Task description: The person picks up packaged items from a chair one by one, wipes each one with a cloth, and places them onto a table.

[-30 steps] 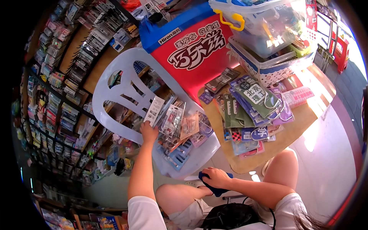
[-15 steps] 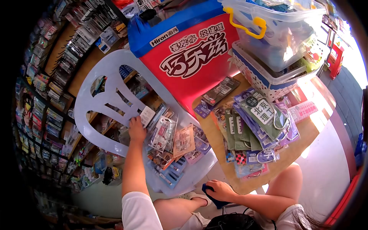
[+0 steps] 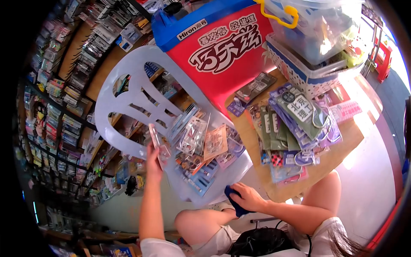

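My left hand [image 3: 153,162] is closed on a thin clear plastic packet [image 3: 159,144] with a pinkish edge, held upright by the chair's left side. What the packet contains is too small to tell. Beside it on the white plastic chair [image 3: 124,81] lies a heap of packaged goods: clear packs [image 3: 192,135], an orange-brown card pack [image 3: 215,142] and blue packs [image 3: 201,180]. My right hand [image 3: 247,197] rests near my knee, wrapped round a dark blue cloth [image 3: 234,199].
A wooden-topped table [image 3: 274,192] to the right bears green and purple packets [image 3: 299,112]. Behind them stand a patterned white bin [image 3: 295,70] and a clear tub [image 3: 317,38] with yellow handles. A red box [image 3: 222,55] is behind the chair. Shelves of packaged goods [image 3: 55,124] line the left.
My left hand has lifted the packet from the chair back and brought it nearer me, turned edge-on. My right hand still grips the cloth. The view has shifted slightly.
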